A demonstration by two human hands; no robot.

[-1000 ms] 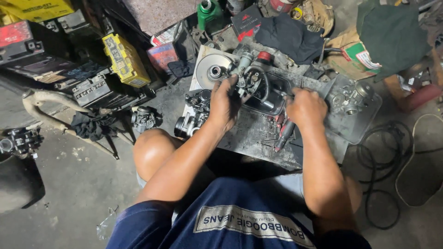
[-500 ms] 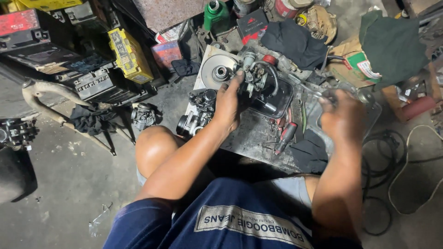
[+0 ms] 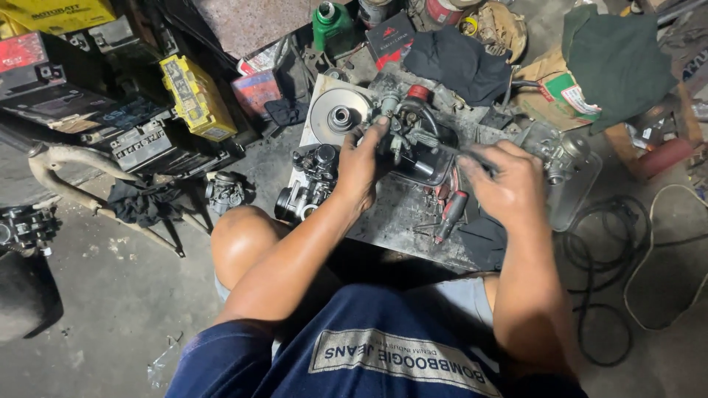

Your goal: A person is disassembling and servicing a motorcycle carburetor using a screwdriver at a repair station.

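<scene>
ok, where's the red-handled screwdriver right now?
Head view: the red-handled screwdriver lies on the metal tray, just below and left of the right hand, near the carburetor.

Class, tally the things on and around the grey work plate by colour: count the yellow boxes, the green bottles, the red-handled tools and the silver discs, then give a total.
Yellow boxes: 2, one yellow box and another at the corner
Green bottle: 1
Red-handled tool: 1
Silver disc: 1
Total: 5

bare floor (image 3: 96,309) left, cluttered tray (image 3: 402,221) ahead
</scene>
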